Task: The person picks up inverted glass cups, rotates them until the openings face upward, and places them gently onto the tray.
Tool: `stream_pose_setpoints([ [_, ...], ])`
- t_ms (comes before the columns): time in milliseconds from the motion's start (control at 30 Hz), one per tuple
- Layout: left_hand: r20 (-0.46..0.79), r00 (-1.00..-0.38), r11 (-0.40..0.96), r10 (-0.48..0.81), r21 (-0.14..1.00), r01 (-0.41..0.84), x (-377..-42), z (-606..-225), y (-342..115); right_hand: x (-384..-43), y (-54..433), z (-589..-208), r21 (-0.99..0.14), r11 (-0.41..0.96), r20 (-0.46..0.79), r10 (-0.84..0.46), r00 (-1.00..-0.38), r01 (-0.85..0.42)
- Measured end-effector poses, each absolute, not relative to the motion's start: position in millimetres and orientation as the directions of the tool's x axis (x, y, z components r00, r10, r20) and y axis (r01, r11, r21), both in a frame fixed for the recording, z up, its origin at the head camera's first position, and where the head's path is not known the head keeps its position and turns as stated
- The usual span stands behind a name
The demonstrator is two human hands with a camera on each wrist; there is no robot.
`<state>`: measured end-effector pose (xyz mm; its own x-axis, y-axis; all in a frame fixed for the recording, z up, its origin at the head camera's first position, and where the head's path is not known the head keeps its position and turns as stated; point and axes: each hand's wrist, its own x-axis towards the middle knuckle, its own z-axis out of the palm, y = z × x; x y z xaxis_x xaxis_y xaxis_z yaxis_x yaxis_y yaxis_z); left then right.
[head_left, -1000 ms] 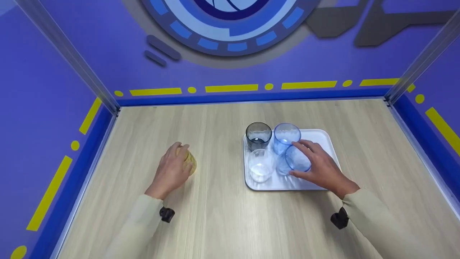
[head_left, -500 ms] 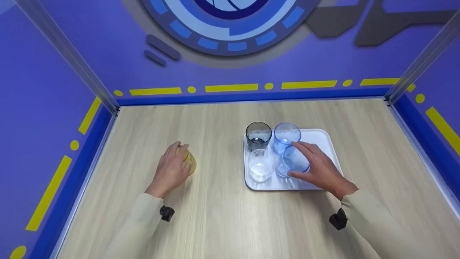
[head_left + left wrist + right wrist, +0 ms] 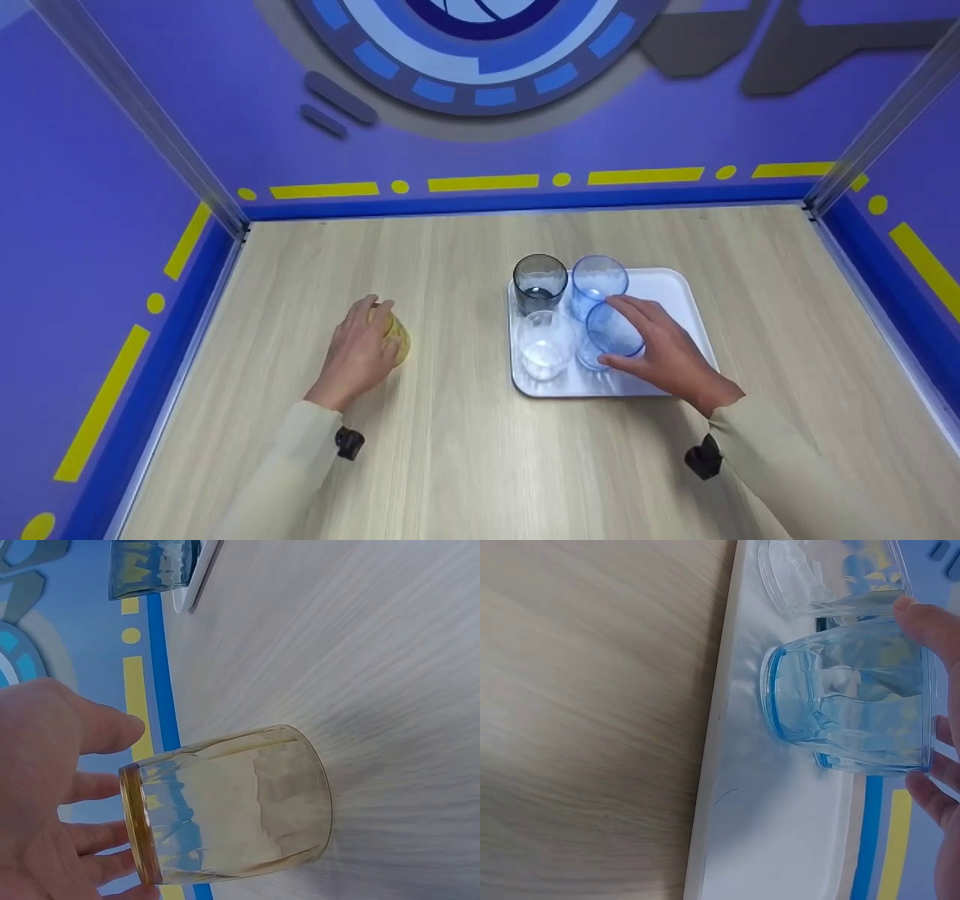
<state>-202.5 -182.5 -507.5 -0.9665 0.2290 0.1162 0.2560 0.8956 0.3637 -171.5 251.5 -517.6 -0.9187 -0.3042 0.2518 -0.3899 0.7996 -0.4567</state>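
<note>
On white rectangular plastic tray (image 3: 679, 296): right hand (image 3: 664, 349) gripping blue faceted glass tumbler (image 3: 611, 337), seemingly mid-placement beside clear tumbler (image 3: 544, 345). Left hand (image 3: 356, 356) curled round yellow glass tumbler (image 3: 397, 337) on wooden table (image 3: 450, 450). Next, probably: release, then lift yellow.

Both arms wear long pale cream sleeves (image 3: 780, 465) reaching the wrists. A small black camera mount (image 3: 349, 443) sits strapped under each wrist. The hands are bare.
</note>
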Motion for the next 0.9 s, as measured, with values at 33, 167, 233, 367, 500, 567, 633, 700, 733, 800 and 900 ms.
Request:
stream_pose_setpoints([
  [33,0.121,-0.966,0.895,0.23,0.362,0.259,-202.5,-507.9,-182.5,-171.7,251.4,-517.6,-0.459,0.799,0.249,-0.303,-0.92,-0.388],
  [167,0.142,-0.96,0.897,0.24,0.346,0.275,-203.4,-509.0,-182.3,-172.2,251.1,-518.6,-0.461,0.797,0.253,-0.303,-0.919,-0.39],
  [233,0.149,-0.959,0.899,0.243,0.338,0.28,-203.8,-509.5,-182.3,-172.4,250.9,-519.3,-0.454,0.797,0.266,-0.304,-0.915,-0.398],
  [367,0.138,-0.961,0.903,0.241,0.33,0.274,-204.7,-509.8,-182.7,-173.0,250.2,-520.6,-0.447,0.796,0.288,-0.302,-0.909,-0.407],
  [500,0.121,-0.964,0.905,0.239,0.332,0.266,-205.4,-510.2,-183.3,-173.4,248.9,-521.3,-0.455,0.799,0.273,-0.296,-0.915,-0.394],
  [567,0.118,-0.964,0.904,0.238,0.337,0.264,-205.8,-510.4,-183.5,-173.7,248.2,-521.5,-0.459,0.8,0.261,-0.295,-0.919,-0.387],
  [633,0.115,-0.965,0.903,0.237,0.339,0.262,-206.2,-510.5,-183.7,-173.8,247.5,-521.2,-0.465,0.8,0.252,-0.291,-0.923,-0.379],
  [700,0.111,-0.965,0.904,0.236,0.338,0.26,-206.3,-510.4,-183.9,-173.8,246.9,-521.0,-0.467,0.801,0.246,-0.289,-0.925,-0.374],
  [733,0.11,-0.966,0.905,0.236,0.337,0.259,-206.4,-510.2,-183.8,-173.8,246.8,-521.1,-0.467,0.801,0.246,-0.289,-0.925,-0.374],
  [800,0.106,-0.966,0.907,0.235,0.333,0.257,-206.5,-510.1,-183.5,-173.8,246.4,-521.3,-0.465,0.804,0.246,-0.287,-0.926,-0.372],
  [900,0.102,-0.967,0.909,0.232,0.332,0.253,-206.7,-509.7,-183.2,-174.1,246.1,-522.4,-0.458,0.804,0.256,-0.289,-0.923,-0.379],
])
